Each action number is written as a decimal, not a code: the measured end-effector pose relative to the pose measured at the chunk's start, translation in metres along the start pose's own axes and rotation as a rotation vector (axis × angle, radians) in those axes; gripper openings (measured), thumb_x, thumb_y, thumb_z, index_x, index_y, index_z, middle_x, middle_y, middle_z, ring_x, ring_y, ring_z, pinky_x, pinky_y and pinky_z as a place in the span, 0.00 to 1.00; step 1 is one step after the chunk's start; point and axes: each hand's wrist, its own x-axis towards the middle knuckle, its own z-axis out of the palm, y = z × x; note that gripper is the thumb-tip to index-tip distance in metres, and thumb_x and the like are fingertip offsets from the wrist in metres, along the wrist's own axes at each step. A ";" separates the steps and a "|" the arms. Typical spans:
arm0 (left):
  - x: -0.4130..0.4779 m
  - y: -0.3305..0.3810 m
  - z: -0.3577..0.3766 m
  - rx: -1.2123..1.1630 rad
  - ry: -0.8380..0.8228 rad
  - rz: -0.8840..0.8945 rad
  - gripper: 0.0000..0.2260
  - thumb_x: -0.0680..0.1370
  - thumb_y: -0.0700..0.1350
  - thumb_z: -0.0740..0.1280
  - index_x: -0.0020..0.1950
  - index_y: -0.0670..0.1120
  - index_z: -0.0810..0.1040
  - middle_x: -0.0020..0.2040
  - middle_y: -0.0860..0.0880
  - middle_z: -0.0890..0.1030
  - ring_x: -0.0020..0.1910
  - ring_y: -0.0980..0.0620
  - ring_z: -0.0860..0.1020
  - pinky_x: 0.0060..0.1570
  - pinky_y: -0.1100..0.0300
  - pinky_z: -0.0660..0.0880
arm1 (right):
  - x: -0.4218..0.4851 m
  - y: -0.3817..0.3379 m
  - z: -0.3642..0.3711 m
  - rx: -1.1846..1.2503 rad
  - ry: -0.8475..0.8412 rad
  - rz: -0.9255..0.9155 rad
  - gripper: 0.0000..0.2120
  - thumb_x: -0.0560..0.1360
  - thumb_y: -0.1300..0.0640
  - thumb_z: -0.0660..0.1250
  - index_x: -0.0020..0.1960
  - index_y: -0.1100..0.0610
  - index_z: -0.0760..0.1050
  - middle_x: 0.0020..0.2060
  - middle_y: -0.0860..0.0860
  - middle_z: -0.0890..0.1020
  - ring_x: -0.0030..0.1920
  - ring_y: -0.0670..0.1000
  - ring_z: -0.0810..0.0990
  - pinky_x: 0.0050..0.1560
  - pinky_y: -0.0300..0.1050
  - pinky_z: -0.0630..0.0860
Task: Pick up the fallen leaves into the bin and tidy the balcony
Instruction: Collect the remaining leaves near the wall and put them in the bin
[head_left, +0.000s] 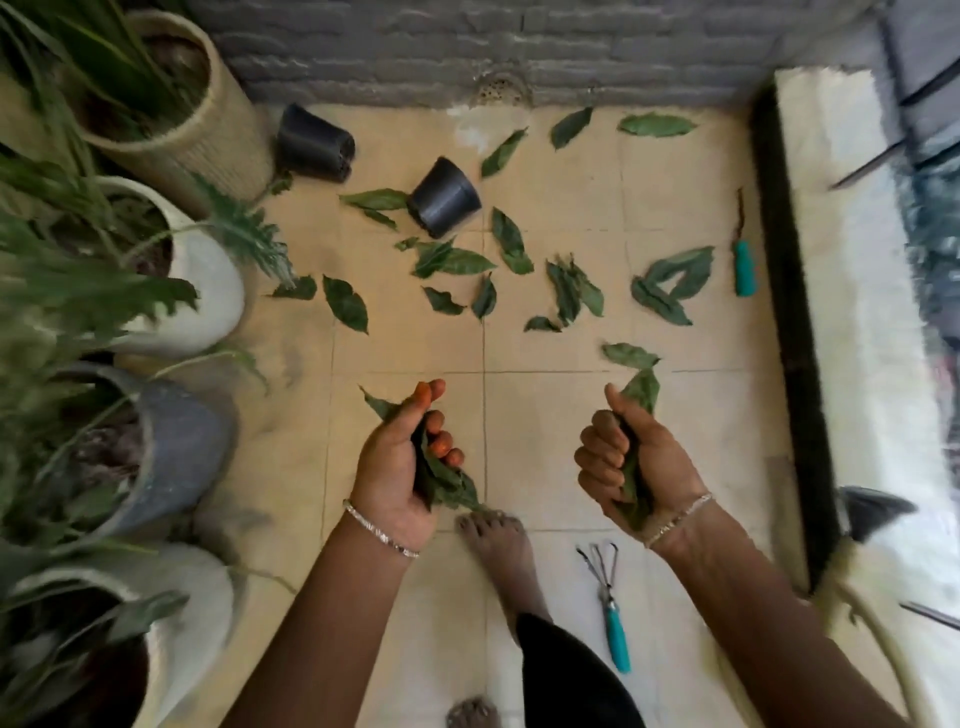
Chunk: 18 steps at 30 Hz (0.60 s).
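My left hand (402, 467) grips a bunch of green leaves (441, 480) above the tiled floor, fingers curled round them. My right hand (628, 462) grips another bunch of leaves (641, 392), thumb up. Several fallen leaves (511, 244) lie scattered over the beige tiles ahead, from the middle to the far wall. One leaf (628, 355) lies just beyond my right hand. No bin is in view.
Two black plastic pots (444, 202) (314, 141) lie tipped over on the floor. Potted plants (197, 280) line the left side. A hand rake with a teal handle (613, 618) lies by my foot (501, 551); another teal-handled tool (744, 267) lies by the right ledge.
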 end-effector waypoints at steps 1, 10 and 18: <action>-0.025 0.006 0.008 -0.003 -0.015 0.000 0.06 0.79 0.47 0.64 0.49 0.47 0.78 0.29 0.53 0.69 0.22 0.58 0.66 0.23 0.66 0.67 | -0.028 -0.004 0.010 0.005 0.004 -0.001 0.28 0.81 0.45 0.57 0.25 0.55 0.60 0.21 0.50 0.60 0.19 0.47 0.60 0.15 0.36 0.58; -0.271 0.069 0.061 -0.029 -0.106 0.045 0.06 0.81 0.44 0.63 0.49 0.45 0.78 0.29 0.52 0.68 0.22 0.57 0.66 0.22 0.65 0.67 | -0.277 -0.011 0.116 0.046 -0.004 -0.100 0.22 0.79 0.48 0.61 0.29 0.54 0.65 0.23 0.49 0.62 0.19 0.46 0.61 0.16 0.34 0.55; -0.465 0.117 0.030 -0.257 -0.337 0.077 0.08 0.82 0.46 0.59 0.50 0.47 0.77 0.28 0.54 0.70 0.22 0.58 0.67 0.24 0.66 0.68 | -0.460 0.044 0.184 -0.028 -0.015 -0.184 0.20 0.79 0.50 0.61 0.31 0.55 0.67 0.24 0.49 0.64 0.20 0.46 0.62 0.15 0.36 0.59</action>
